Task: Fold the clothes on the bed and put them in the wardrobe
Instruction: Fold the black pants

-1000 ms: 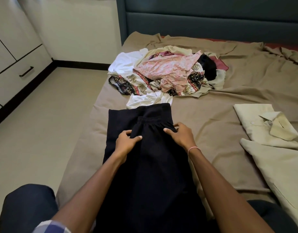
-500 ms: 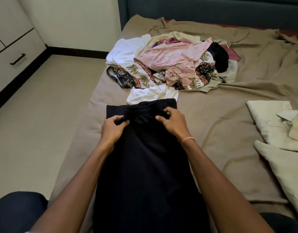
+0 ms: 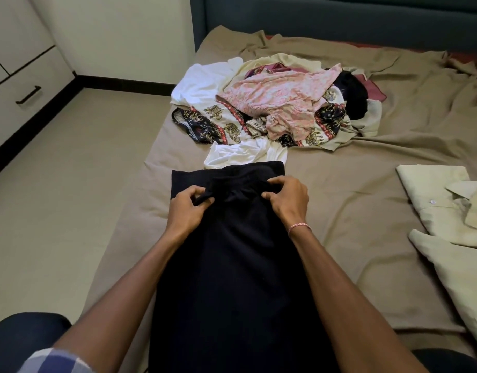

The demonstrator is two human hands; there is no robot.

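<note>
Cloth (image 3: 232, 265), dark, matte, perhaps knit

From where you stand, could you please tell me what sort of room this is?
Most likely a bedroom: a bed with a padded headboard, a pile of unfolded clothes on it, and built-in cupboards along the wall.

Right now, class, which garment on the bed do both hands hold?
The black garment: left hand and right hand pinch its far end. The heaped clothes and pale shirt lie untouched.
</note>
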